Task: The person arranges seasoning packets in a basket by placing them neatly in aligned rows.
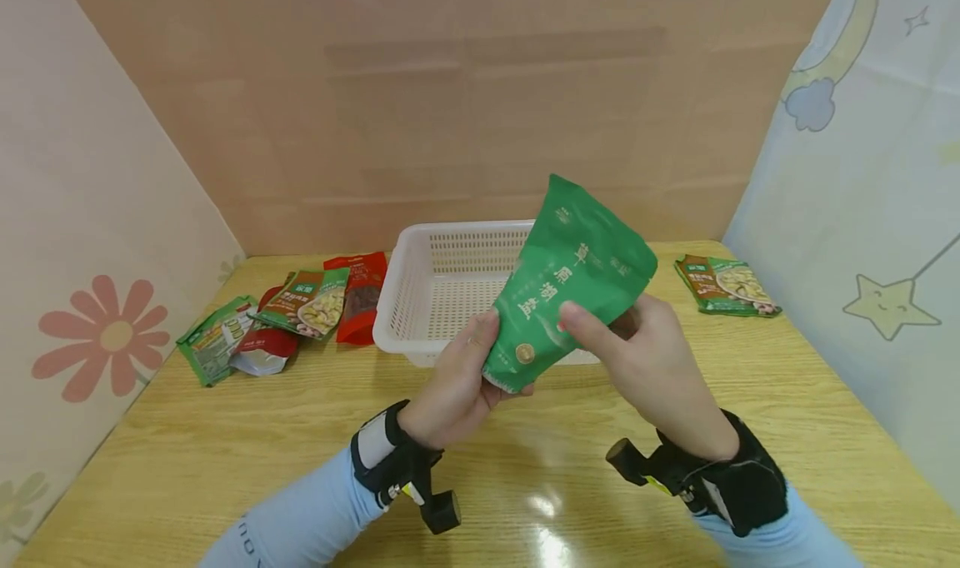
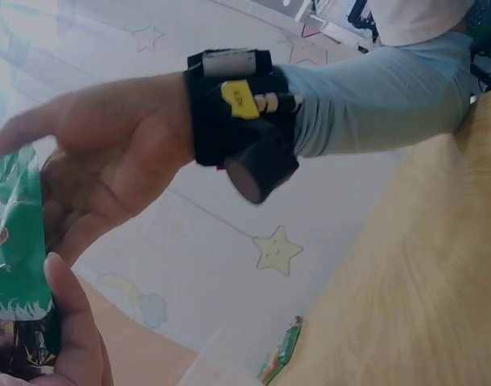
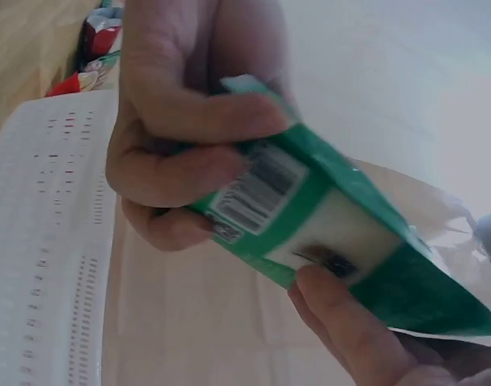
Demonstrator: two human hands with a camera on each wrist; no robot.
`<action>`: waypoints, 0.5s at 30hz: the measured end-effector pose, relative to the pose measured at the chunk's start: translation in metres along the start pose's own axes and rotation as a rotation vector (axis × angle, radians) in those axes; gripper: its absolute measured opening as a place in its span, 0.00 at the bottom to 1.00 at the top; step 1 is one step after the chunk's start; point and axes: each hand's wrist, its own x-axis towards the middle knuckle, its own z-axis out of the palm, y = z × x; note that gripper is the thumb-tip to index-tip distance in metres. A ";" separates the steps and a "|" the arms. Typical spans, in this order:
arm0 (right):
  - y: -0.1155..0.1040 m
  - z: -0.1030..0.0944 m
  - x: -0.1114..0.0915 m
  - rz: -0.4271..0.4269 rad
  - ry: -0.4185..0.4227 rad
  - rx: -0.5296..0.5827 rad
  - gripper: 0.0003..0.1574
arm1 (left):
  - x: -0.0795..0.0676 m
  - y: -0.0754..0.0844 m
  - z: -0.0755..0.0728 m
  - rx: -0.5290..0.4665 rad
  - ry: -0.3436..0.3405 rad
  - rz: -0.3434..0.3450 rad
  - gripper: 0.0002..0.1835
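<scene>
A green bag of salt (image 1: 570, 276) with white characters is held tilted in the air, in front of the white basket (image 1: 393, 306). Low on the bag, my left hand (image 1: 457, 385) grips it, thumb on the front and fingers behind. My right hand (image 1: 652, 368) pinches its right side, the thumb pressing on the printed front. On the back, in the right wrist view, a barcode label (image 3: 257, 189) shows beneath the left hand's fingers (image 3: 189, 173). Only part of the bag appears in the left wrist view, at the left edge.
Left of the basket lie several packets: a green one (image 1: 213, 343), a red-and-white one (image 1: 266, 347), a brown-and-green one (image 1: 303, 301) and a red one (image 1: 363, 297). Further brown-and-green packets (image 1: 727, 285) lie at the right. A brown panel (image 1: 495, 118) stands behind the table.
</scene>
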 end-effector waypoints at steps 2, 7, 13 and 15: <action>-0.003 -0.005 0.001 -0.036 -0.063 0.080 0.21 | 0.001 0.004 -0.004 -0.025 0.010 0.003 0.29; -0.004 -0.030 0.011 -0.086 -0.163 0.372 0.31 | 0.008 0.013 -0.015 -0.065 0.060 0.014 0.29; -0.033 -0.055 0.067 0.166 -0.275 0.273 0.47 | 0.016 0.022 -0.027 -0.015 0.059 0.058 0.27; -0.045 -0.051 0.088 0.264 -0.330 0.167 0.50 | 0.018 0.026 -0.031 0.003 0.070 0.064 0.27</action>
